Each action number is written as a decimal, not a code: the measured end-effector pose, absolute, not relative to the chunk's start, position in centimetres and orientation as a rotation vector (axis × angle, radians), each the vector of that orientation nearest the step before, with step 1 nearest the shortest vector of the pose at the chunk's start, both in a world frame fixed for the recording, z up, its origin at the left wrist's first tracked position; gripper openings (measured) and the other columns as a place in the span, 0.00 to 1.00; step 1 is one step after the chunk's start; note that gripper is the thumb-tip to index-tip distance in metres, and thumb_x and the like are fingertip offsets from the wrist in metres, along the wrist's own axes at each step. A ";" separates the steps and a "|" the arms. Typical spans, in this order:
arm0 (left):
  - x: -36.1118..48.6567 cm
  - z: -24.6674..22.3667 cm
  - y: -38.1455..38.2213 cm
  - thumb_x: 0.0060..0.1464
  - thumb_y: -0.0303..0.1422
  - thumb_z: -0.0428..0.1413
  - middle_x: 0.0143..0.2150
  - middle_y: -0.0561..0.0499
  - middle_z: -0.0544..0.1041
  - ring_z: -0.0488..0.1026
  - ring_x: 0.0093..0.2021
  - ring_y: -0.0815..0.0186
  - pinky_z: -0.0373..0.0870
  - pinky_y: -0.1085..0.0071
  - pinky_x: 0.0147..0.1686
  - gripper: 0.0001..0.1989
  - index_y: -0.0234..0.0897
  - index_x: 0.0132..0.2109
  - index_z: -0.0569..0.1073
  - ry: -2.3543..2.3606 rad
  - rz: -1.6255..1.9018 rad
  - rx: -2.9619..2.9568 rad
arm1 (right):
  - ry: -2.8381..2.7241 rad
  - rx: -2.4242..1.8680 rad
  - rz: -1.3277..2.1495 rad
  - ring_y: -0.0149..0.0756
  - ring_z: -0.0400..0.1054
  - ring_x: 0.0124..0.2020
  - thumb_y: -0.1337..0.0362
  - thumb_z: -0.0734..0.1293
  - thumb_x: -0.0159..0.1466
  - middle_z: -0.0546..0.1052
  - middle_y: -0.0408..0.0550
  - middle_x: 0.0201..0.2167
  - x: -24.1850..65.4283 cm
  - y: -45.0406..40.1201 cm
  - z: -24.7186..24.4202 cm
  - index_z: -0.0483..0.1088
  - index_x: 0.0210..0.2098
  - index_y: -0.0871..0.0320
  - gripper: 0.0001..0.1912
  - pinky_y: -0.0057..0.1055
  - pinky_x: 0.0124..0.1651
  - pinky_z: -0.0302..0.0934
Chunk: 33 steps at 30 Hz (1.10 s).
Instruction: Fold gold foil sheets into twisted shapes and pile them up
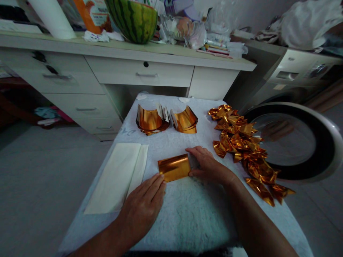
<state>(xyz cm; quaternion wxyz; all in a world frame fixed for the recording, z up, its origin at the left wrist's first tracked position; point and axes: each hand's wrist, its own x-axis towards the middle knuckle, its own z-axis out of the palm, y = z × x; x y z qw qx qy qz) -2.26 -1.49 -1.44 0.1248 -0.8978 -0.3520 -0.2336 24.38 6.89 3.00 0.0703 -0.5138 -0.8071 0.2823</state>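
Observation:
A sheet of gold foil paper (174, 167) lies on the cloth-covered table in front of me. My left hand (144, 203) rests palm down with its fingers stretched out, the fingertips touching the sheet's lower left corner. At the right edge, my right hand (207, 166) grips the sheet, with the index finger by the upper corner and the thumb by the lower one. Beyond it stand two curled stacks of gold foil sheets, one on the left (150, 119) and one on the right (185, 119). Folded gold foil pieces (238, 139) form a long pile on the right.
Folded white paper (114, 178) lies left of my left hand on the pale tablecloth (187, 217). Behind stands a white drawer desk (139, 71) carrying a cut watermelon (132, 21) and clutter. The open washing machine door (292, 139) sits close to the table's right side.

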 end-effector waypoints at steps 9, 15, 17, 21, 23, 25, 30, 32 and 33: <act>-0.2 1.2 0.9 0.58 0.27 0.57 0.38 0.43 0.79 0.76 0.42 0.54 0.76 0.50 0.47 0.04 0.32 0.39 0.77 -1.192 -0.568 -2.803 | -2.328 -1.361 0.910 0.44 0.65 0.51 0.70 0.72 0.54 0.69 0.55 0.52 25.9 7.4 2.6 0.57 0.63 0.57 0.39 0.44 0.55 0.61; 1.0 3.2 2.7 0.55 0.32 0.62 0.41 0.46 0.74 0.72 0.44 0.54 0.75 0.55 0.44 0.12 0.37 0.46 0.75 -1.454 -0.240 -2.973 | -2.224 -1.191 0.730 0.36 0.65 0.41 0.72 0.68 0.59 0.71 0.46 0.39 24.4 6.7 4.4 0.65 0.40 0.56 0.12 0.34 0.45 0.61; 1.0 3.1 2.9 0.56 0.33 0.61 0.44 0.46 0.74 0.71 0.46 0.54 0.74 0.55 0.46 0.10 0.38 0.45 0.75 -1.461 -0.259 -2.997 | -2.370 -1.124 0.781 0.36 0.65 0.40 0.73 0.68 0.58 0.72 0.46 0.38 23.5 6.4 4.7 0.66 0.39 0.57 0.11 0.35 0.46 0.60; 0.7 2.5 3.3 0.57 0.31 0.59 0.47 0.45 0.74 0.70 0.47 0.55 0.72 0.55 0.47 0.10 0.38 0.47 0.74 -1.447 -0.299 -3.016 | -2.587 -1.133 0.743 0.37 0.64 0.40 0.71 0.71 0.57 0.71 0.47 0.38 22.6 6.1 4.0 0.67 0.38 0.58 0.11 0.34 0.45 0.59; 0.6 2.1 3.4 0.58 0.31 0.58 0.46 0.45 0.74 0.70 0.47 0.55 0.72 0.55 0.47 0.09 0.37 0.47 0.75 -1.423 -0.336 -3.034 | -2.630 -1.138 0.693 0.38 0.64 0.41 0.70 0.71 0.57 0.71 0.48 0.39 22.5 6.1 3.4 0.68 0.38 0.58 0.10 0.35 0.46 0.59; 0.3 1.6 3.4 0.59 0.31 0.58 0.44 0.46 0.75 0.70 0.46 0.56 0.72 0.56 0.47 0.07 0.37 0.45 0.75 -1.388 -0.410 -3.051 | -2.629 -1.148 0.664 0.38 0.65 0.42 0.71 0.71 0.58 0.72 0.49 0.40 22.6 6.0 3.0 0.69 0.38 0.59 0.09 0.35 0.46 0.59; -0.1 0.8 3.2 0.62 0.31 0.54 0.38 0.48 0.76 0.71 0.41 0.58 0.69 0.56 0.43 0.05 0.38 0.40 0.75 -1.326 -0.570 -3.000 | -2.546 -1.116 0.655 0.40 0.67 0.45 0.70 0.67 0.63 0.74 0.51 0.43 22.7 5.4 3.1 0.71 0.38 0.58 0.04 0.36 0.49 0.61; 0.0 0.6 3.1 0.63 0.30 0.52 0.36 0.49 0.75 0.71 0.38 0.59 0.69 0.57 0.42 0.08 0.37 0.39 0.75 -1.307 -0.595 -2.988 | -2.498 -1.095 0.650 0.39 0.68 0.45 0.72 0.65 0.64 0.75 0.51 0.42 22.7 5.3 3.0 0.71 0.37 0.58 0.05 0.37 0.50 0.62; 0.0 0.6 3.1 0.63 0.28 0.51 0.35 0.48 0.75 0.71 0.38 0.59 0.69 0.58 0.41 0.08 0.37 0.38 0.75 -1.309 -0.608 -2.988 | -2.475 -1.085 0.647 0.39 0.68 0.44 0.73 0.64 0.64 0.75 0.51 0.42 22.7 5.3 2.9 0.71 0.37 0.57 0.06 0.36 0.50 0.62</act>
